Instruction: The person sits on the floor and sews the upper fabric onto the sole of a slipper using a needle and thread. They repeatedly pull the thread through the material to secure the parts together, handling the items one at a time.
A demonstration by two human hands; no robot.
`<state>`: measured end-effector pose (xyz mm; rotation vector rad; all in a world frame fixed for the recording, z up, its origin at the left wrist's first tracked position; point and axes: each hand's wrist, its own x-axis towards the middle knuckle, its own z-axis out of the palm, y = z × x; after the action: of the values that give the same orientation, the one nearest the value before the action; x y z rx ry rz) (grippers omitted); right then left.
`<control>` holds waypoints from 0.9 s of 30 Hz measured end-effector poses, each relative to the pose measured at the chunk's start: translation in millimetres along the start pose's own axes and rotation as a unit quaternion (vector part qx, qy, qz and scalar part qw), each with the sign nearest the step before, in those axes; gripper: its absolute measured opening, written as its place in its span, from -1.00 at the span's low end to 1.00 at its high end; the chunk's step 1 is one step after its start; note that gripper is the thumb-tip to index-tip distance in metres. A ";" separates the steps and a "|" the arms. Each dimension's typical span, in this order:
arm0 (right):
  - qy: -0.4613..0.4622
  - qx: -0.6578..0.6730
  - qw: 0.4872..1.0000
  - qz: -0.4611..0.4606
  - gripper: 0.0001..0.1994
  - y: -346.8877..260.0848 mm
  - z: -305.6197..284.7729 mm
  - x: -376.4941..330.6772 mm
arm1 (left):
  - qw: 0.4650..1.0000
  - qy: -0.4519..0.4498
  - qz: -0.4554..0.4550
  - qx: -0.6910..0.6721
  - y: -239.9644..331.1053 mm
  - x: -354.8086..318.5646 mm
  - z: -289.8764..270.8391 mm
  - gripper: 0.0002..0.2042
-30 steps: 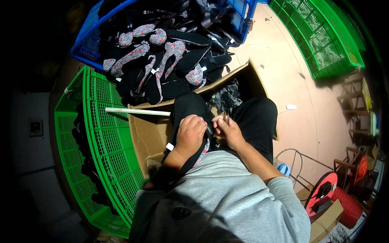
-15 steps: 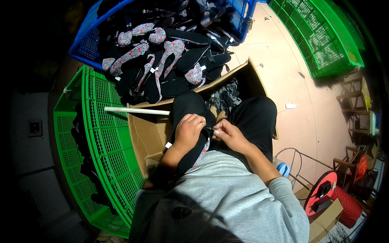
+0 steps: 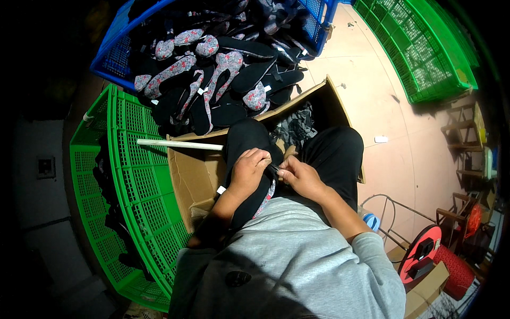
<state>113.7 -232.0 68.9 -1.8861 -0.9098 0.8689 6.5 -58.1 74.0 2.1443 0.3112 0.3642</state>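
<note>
Over my left thigh lies a black slipper-like piece with a grey-and-red floral edge and a small white tag. My left hand is closed on its upper part, thumb side toward the middle. Facing it, my right hand pinches something thin and dark right at the piece, too small and shaded to name. The fingertips of both hands are close together, just above the lap. Ahead, a heap of similar black slippers with floral fabric spills from a blue crate.
An open cardboard box with dark scraps stands around my knees. A pale rod lies across its left side. Green crates flank me at left, another green crate far right. A red-faced cable reel stands at lower right.
My right hand has shifted very slightly left and down, and the thin dark bit between the hands shows a little more. My left hand keeps its hold.
</note>
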 end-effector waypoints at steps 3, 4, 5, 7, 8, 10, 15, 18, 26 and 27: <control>-0.002 -0.031 0.999 -0.013 -0.74 -2.1 -2.2 2.3 | 1.000 -0.005 -0.002 0.000 -0.1 0.9 -0.2 -0.93; -0.004 -0.039 0.999 -0.016 -0.74 -2.6 -2.7 3.0 | 1.000 -0.007 -0.007 -0.002 1.1 1.3 -0.7 -0.92; -0.003 -0.047 0.999 -0.018 -0.73 -2.5 -3.0 3.4 | 1.000 -0.009 -0.011 -0.004 2.1 2.0 -1.1 -0.92; -0.002 -0.063 0.998 -0.022 -0.72 -2.1 -3.3 4.1 | 1.000 -0.012 -0.005 0.002 3.8 3.4 -1.7 -0.92; -0.002 -0.068 0.997 -0.024 -0.72 -2.0 -3.6 4.6 | 1.000 -0.013 -0.002 0.005 4.4 3.8 -1.9 -0.92; -0.004 -0.077 0.997 -0.026 -0.72 -2.0 -4.0 5.5 | 1.000 -0.017 0.006 0.011 3.9 4.3 -2.8 -0.91; -0.009 -0.064 0.998 -0.013 -0.71 -1.2 -2.4 6.5 | 0.999 -0.023 0.011 0.021 3.6 5.5 -3.0 -0.91; -0.013 -0.051 0.999 -0.004 -0.72 -0.9 -1.6 6.5 | 0.999 -0.030 0.011 0.023 5.2 7.2 -4.0 -0.90; 0.002 0.301 0.953 0.041 -0.80 38.4 23.9 5.6 | 1.000 -0.014 -0.004 0.014 5.4 17.4 -1.8 -0.93; 0.011 0.365 0.929 0.065 -0.81 38.3 25.9 3.2 | 1.000 -0.018 -0.013 0.014 5.7 19.5 -2.1 -0.92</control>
<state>103.6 -233.8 23.7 -1.3015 -0.3570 1.0779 24.2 -52.8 82.6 2.1701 0.3252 0.3076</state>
